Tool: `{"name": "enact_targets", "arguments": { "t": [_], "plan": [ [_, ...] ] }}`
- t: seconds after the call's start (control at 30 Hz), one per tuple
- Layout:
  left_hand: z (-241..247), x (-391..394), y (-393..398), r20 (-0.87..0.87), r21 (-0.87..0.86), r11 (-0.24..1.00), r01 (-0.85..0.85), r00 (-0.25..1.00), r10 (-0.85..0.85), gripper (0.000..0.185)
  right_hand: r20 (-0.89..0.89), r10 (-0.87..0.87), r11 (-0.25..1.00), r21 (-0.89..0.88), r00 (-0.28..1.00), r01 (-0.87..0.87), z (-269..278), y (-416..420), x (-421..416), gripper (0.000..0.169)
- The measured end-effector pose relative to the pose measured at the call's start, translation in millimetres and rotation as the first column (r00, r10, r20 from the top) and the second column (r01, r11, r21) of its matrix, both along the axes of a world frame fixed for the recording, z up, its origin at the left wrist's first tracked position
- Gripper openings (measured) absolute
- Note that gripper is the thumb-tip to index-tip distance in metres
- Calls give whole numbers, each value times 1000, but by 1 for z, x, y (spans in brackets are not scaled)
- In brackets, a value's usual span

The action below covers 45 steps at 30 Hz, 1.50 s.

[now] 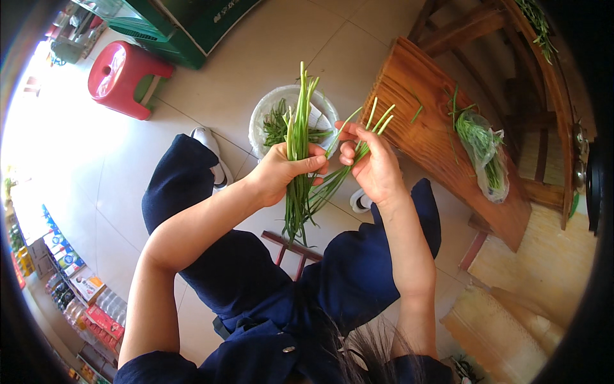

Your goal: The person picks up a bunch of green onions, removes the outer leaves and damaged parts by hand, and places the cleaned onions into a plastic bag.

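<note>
My left hand point(283, 170) is closed around a thick bunch of long green stalks point(300, 120) with pale cut ends, perhaps garlic chives, held upright between my knees. To its right, my right hand point(371, 158) holds several thinner stalks point(336, 178) between its fingers and thumb, their pale ends pointing up and their leafy ends slanting down towards the bunch. Beyond the hands stands a round bin point(257, 108) with a white plastic liner. Green leafy scraps point(276, 126) and a pale piece of paper or packaging lie in it, partly hidden by the bunch.
On the right a brown wooden bench point(431, 139) carries a clear plastic bag of greens point(484, 153) and loose stalk bits. A red plastic stool point(115, 79) stands upper left beside a green cabinet point(184, 43). Flattened cardboard point(499, 331) lies lower right, packaged goods point(103, 321) lower left.
</note>
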<state>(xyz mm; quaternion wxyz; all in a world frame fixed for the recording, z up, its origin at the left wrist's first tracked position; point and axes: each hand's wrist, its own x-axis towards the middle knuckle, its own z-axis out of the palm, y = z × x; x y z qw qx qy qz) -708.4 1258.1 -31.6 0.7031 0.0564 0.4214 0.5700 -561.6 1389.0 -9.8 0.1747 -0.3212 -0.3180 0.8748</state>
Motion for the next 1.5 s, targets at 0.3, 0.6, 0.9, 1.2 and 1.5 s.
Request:
{"name": "enact_targets", "arguments": {
  "t": [0.3,0.6,0.9,1.2,1.5],
  "plan": [
    [-4,2,2,-58,44,998,-36,998,38,16,87,52,998,29,995,-55,-4,-13,-1,42],
    [-3,7,3,-155,110,991,81,986,-63,22,139,160,979,103,977,-175,-10,-22,-5,46],
    [3,6,2,-117,100,995,1,993,11,28,79,81,987,132,994,-91,-16,-24,-7,46],
    [-3,8,1,-166,45,999,2,986,5,21,23,98,995,-13,995,-98,-3,-15,-3,47],
    [-9,12,0,-222,56,998,34,975,-21,21,27,122,987,-109,992,-118,-2,-17,-6,50]
  ]
}}
